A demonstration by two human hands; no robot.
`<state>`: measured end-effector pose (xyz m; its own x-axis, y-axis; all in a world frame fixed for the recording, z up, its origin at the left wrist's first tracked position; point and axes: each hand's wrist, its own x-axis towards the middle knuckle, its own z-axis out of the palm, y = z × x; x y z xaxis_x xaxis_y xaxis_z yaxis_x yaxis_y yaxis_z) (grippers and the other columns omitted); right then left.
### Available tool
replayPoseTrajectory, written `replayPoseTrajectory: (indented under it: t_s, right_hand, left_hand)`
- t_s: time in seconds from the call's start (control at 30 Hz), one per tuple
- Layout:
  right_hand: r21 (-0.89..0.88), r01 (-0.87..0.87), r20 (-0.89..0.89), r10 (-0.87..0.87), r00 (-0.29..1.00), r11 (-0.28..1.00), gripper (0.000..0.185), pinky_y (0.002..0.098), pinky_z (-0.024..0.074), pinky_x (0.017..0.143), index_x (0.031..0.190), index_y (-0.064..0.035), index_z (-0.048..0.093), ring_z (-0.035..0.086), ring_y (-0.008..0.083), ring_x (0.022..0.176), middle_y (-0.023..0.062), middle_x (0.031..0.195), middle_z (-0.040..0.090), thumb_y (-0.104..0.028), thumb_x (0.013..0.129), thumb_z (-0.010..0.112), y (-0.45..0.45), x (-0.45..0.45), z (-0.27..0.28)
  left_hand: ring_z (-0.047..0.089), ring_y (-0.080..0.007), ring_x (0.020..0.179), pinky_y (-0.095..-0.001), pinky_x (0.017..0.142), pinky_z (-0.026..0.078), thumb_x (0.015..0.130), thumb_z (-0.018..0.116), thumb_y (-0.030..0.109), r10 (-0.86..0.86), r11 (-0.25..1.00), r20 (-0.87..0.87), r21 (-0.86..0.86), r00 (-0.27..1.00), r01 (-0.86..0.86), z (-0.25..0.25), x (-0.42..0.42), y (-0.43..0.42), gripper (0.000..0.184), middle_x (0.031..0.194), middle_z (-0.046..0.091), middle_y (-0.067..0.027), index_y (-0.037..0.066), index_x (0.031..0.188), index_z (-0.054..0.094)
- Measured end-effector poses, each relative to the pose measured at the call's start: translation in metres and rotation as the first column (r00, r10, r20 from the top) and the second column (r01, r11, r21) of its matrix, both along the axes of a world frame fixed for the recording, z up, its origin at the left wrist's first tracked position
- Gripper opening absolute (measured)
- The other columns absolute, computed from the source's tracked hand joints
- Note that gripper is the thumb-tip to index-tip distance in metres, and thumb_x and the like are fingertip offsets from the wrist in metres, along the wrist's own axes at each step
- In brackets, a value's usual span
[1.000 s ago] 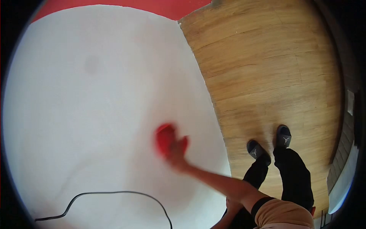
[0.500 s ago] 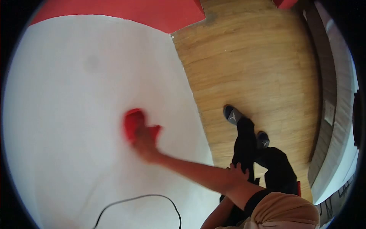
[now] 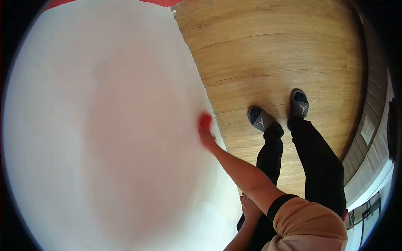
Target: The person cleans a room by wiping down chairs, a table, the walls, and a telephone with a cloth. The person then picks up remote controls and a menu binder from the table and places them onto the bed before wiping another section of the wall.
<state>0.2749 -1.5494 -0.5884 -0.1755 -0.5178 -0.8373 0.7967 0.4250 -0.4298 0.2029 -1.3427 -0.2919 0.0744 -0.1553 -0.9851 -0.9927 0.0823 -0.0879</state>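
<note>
My right hand (image 3: 206, 140) is closed on a red cloth (image 3: 204, 121), both smeared by motion. It holds the cloth against or just in front of the white wall (image 3: 125, 125), low down near the edge where the wall meets the floor. The right arm reaches across my body to the left. Below that arm, my left hand (image 3: 250, 207) lies by my black trouser leg (image 3: 268, 163), its fingers loosely apart and partly hidden; nothing shows in it.
My feet in dark slides (image 3: 299, 104) stand on the wood floor (image 3: 259, 58) beside the wall. A mattress-like padded edge (image 3: 374, 154) runs along the right. A strip of red wall (image 3: 157, 2) shows at the top.
My right hand with the red cloth has swept right along the wall toward the floor edge. My view has shifted, and the right foot is now farther forward. The cable has left view.
</note>
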Motion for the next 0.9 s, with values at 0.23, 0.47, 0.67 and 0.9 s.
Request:
replayPoseTrajectory:
  t_s: [0.23, 0.47, 0.67, 0.9]
  right_hand:
    - [0.337, -0.109, 0.283, 0.009, 0.959, 0.935, 0.056, 0.0375, 0.0307, 0.101, 0.139, -0.0059, 0.032, 0.037, 0.0255, 0.126, 0.0130, 0.138, 0.040, -0.044, 0.097, 0.035, -0.005, -0.012, -0.061]
    - [-0.190, -0.100, -0.463, 0.000, 0.887, 0.977, 0.061, 0.0368, 0.0280, 0.105, 0.143, -0.0005, 0.026, 0.035, 0.0283, 0.132, 0.0166, 0.143, 0.037, -0.038, 0.098, 0.043, -0.117, -0.128, -0.019]
    - [0.150, -0.017, 0.285, -0.027, 0.958, 0.989, 0.053, 0.0328, 0.0237, 0.113, 0.151, -0.0104, 0.018, 0.028, 0.0187, 0.139, 0.0034, 0.153, 0.028, -0.033, 0.103, 0.024, 0.029, -0.006, 0.044]
    - [-0.161, -0.113, -0.342, 0.051, 0.938, 0.980, 0.032, 0.0491, 0.0423, 0.084, 0.120, 0.0029, 0.047, 0.055, 0.0351, 0.102, 0.0225, 0.112, 0.055, -0.012, 0.092, 0.041, -0.269, -0.278, 0.144]
  left_hand:
    - [0.050, -0.0364, 0.108, -0.0473, 0.092, 0.040, 0.075, 0.067, 0.043, -0.101, 0.949, -0.095, -0.308, 0.990, 0.067, -0.011, -0.001, -0.012, 0.058, 0.112, 0.056, -0.0179, 0.005, 0.118, 0.059]
    - [0.053, -0.0379, 0.103, -0.0495, 0.088, 0.043, 0.076, 0.067, 0.046, 0.043, 0.975, -0.003, -0.217, 0.999, -0.043, -0.010, 0.004, -0.016, 0.054, 0.107, 0.056, -0.0174, 0.010, 0.116, 0.060]
    - [0.052, -0.0381, 0.108, -0.0500, 0.089, 0.043, 0.077, 0.066, 0.046, -0.010, 0.971, -0.116, -0.239, 0.993, -0.018, -0.003, -0.001, -0.026, 0.055, 0.109, 0.055, -0.0175, 0.006, 0.113, 0.058]
    - [0.053, -0.0374, 0.108, -0.0497, 0.088, 0.044, 0.078, 0.063, 0.043, 0.038, 0.982, -0.003, -0.183, 0.999, -0.038, 0.010, -0.033, -0.049, 0.052, 0.111, 0.055, -0.0191, 0.006, 0.114, 0.058]
